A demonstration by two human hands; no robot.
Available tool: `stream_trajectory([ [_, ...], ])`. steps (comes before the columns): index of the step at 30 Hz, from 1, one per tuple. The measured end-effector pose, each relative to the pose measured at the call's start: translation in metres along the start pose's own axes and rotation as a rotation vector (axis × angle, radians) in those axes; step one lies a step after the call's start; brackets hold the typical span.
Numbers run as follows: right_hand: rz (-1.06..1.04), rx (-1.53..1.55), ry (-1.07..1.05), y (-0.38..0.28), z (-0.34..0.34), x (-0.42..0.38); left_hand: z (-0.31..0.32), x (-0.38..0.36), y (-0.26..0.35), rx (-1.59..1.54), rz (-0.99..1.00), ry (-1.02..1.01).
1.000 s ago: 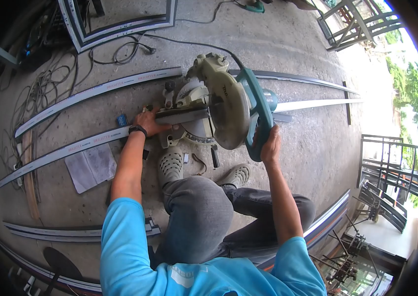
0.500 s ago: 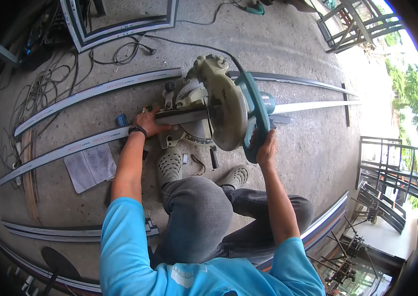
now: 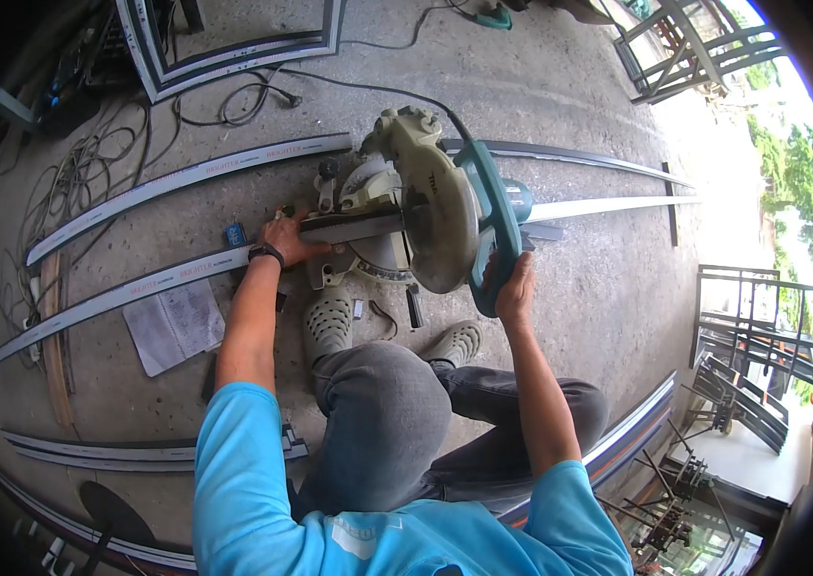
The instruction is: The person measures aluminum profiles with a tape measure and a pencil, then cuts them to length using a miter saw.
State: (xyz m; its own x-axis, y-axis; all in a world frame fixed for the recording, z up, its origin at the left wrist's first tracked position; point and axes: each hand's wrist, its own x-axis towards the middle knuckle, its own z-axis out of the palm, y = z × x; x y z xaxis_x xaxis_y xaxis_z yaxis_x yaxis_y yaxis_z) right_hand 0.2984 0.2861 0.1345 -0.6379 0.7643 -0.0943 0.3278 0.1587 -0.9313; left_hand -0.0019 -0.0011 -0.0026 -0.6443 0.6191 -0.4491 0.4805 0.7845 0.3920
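Note:
A miter saw [image 3: 443, 221] with a teal handle and a rounded blade guard stands on the concrete floor before me. My right hand [image 3: 516, 290] is closed around the saw handle [image 3: 491, 230] near its lower end. A long aluminium profile [image 3: 147, 285] with printed protective film runs from the left onto the saw bed. My left hand [image 3: 286, 240] grips this profile just left of the guard, fingers wrapped over it. The blade's edge is hidden behind the guard. A second aluminium profile [image 3: 186, 182] lies on the floor beyond the first.
A paper sheet [image 3: 174, 326] with writing lies beside the profile. A small blue box [image 3: 235, 234] sits near my left wrist. Tangled cables [image 3: 90, 178] spread at the left. A metal frame [image 3: 234, 67] lies at the far side. More profiles [image 3: 119, 451] lie lower left.

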Motion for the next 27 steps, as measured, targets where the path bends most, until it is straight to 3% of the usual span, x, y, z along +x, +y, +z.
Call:
stream_trajectory([
  [27, -0.078, -0.002, 0.015, 0.023, 0.009, -0.011, 0.002, 0.001, -0.001, 0.012, 0.001, -0.013],
])
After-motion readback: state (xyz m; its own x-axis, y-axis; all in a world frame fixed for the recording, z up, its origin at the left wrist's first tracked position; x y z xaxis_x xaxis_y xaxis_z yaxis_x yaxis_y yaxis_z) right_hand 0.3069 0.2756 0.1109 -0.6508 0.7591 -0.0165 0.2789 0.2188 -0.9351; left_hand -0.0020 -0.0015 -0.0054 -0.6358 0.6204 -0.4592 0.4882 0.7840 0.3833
